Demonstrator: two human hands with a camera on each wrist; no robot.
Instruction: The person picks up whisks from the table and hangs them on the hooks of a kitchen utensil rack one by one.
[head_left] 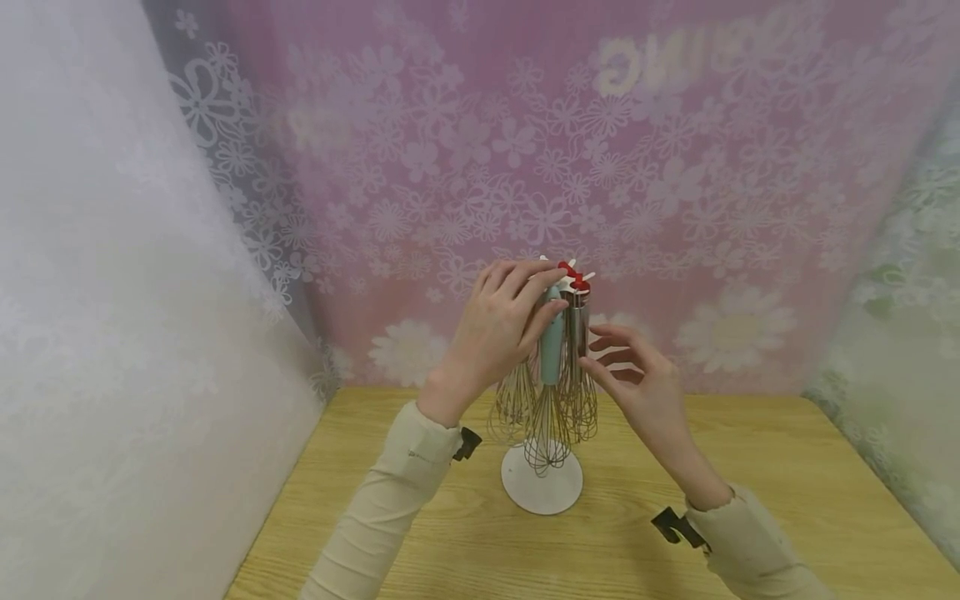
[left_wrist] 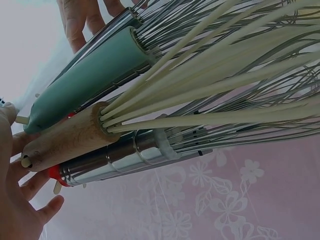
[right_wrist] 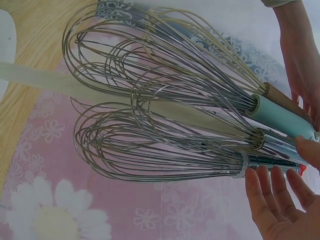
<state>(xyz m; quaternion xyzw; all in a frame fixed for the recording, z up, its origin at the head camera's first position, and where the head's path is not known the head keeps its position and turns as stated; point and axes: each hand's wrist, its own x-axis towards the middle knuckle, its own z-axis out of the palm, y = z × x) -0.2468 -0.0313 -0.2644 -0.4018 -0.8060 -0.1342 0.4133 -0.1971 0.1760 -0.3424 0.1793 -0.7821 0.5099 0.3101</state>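
Several whisks hang handle-up around a white stand [head_left: 542, 490]. My left hand [head_left: 501, 321] reaches over the top of the stand, its thumb beside the teal-handled whisk [head_left: 551, 354] and its fingers spread around the handle tops. A wooden-handled whisk [left_wrist: 75, 140] hangs beside the teal one, near those fingers. On the right, my right hand [head_left: 637, 375] has its thumb and spread fingers on either side of the metal-handled whisks [right_wrist: 272, 142]. Its fingertips lie close to or against the metal; any firm contact cannot be made out. Red tops [head_left: 579, 285] show above the metal handles.
The stand is on a wood-grain table [head_left: 360, 508]. A pink flowered backdrop [head_left: 480, 200] rises close behind, with a pale sheet [head_left: 150, 333] at the left and another flowered sheet [head_left: 892, 367] at the right. White pegs [left_wrist: 57, 187] stick out near the handle tops.
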